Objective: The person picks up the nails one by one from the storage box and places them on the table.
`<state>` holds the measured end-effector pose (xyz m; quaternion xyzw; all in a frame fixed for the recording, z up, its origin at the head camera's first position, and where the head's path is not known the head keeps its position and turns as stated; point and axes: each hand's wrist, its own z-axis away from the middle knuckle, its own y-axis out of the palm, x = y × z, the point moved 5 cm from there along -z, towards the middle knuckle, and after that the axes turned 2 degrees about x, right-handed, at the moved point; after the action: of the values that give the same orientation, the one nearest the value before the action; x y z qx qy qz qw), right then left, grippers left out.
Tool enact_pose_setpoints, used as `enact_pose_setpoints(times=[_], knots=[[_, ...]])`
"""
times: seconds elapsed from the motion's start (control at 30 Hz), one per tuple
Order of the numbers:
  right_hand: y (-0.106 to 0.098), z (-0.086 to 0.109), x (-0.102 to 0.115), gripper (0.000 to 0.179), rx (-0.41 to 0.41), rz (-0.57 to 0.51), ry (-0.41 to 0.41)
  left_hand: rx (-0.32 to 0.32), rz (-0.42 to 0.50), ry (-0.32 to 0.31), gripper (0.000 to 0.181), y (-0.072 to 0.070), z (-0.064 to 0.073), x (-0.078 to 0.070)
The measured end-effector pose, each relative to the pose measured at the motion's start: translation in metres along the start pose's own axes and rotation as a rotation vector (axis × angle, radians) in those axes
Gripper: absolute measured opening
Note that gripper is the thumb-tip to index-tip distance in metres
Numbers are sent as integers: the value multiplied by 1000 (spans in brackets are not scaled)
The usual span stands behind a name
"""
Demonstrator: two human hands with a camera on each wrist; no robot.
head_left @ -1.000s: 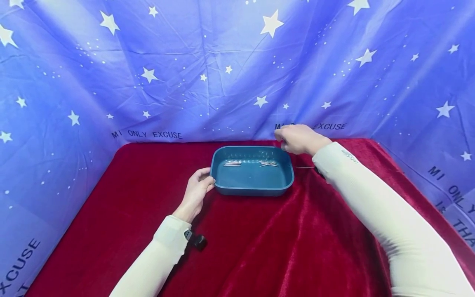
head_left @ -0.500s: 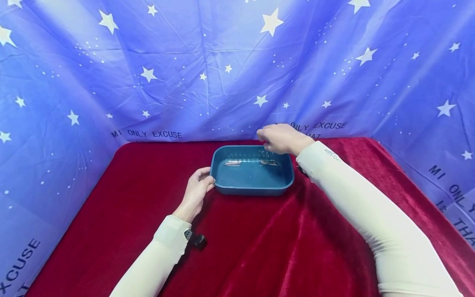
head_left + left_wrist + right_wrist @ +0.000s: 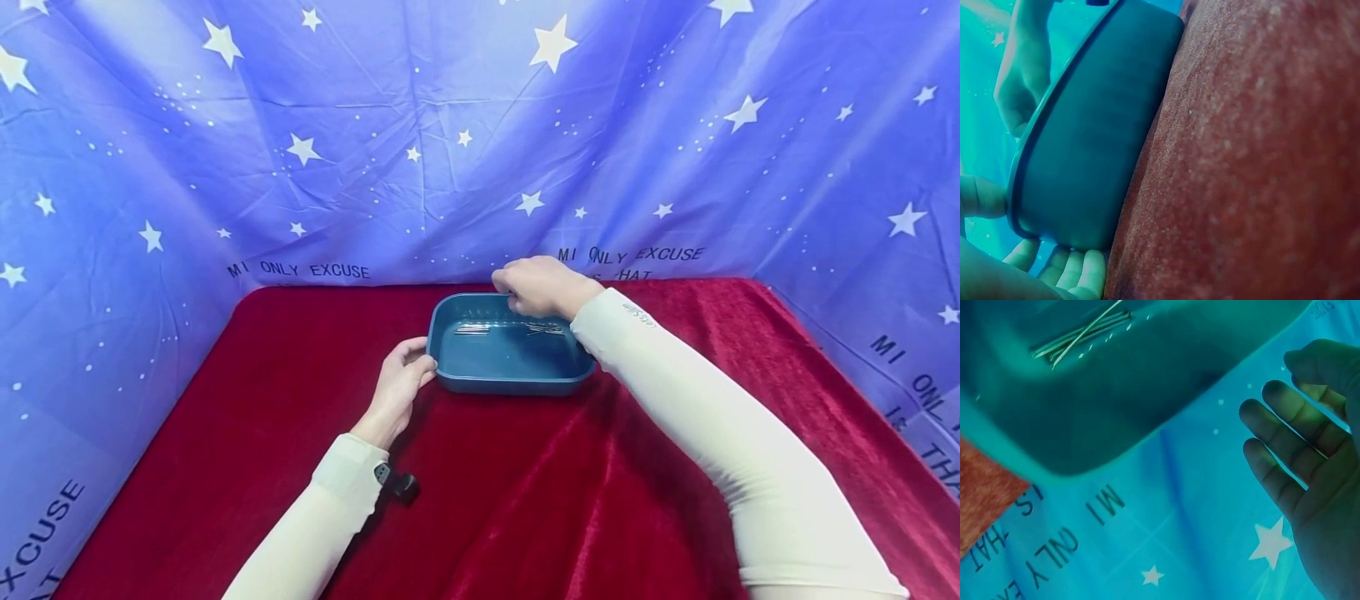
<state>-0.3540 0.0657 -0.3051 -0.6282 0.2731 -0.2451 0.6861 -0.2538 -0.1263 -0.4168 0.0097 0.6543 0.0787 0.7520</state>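
Observation:
A blue plastic tray (image 3: 517, 387) stands on the red cloth. My left hand (image 3: 396, 382) grips its left end, thumb at the rim and fingertips against the outer wall (image 3: 1079, 144). Inside the tray lie two small groups of thin shiny metal rods, a left group (image 3: 472, 329) and a right group (image 3: 545, 328). My right hand (image 3: 542, 287) is over the far rim between them. In the right wrist view its fingers (image 3: 1282, 434) are loosely bent, thumb close to the index finger, and no object shows between them. The crossed rods (image 3: 1082, 339) lie apart from this hand.
Red velvet cloth (image 3: 510, 492) covers the table, with folds at the front right. Blue star-printed fabric (image 3: 420, 183) hangs close behind the tray and along both sides. A small black camera (image 3: 405, 488) sits at my left wrist.
My right hand has moved left from the tray's far right corner along its far rim. A thin rod seen right of the tray is now hidden by the sleeve. The left hand stays put.

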Motion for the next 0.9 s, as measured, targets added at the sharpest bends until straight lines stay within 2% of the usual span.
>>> enact_pose_setpoints(times=[0.7, 0.9], knots=[[11, -28, 34, 15, 34, 40, -84, -1, -3, 6, 45, 0, 0, -1], [21, -36, 42, 17, 79, 47, -92, 8, 2, 6, 45, 0, 1, -3]])
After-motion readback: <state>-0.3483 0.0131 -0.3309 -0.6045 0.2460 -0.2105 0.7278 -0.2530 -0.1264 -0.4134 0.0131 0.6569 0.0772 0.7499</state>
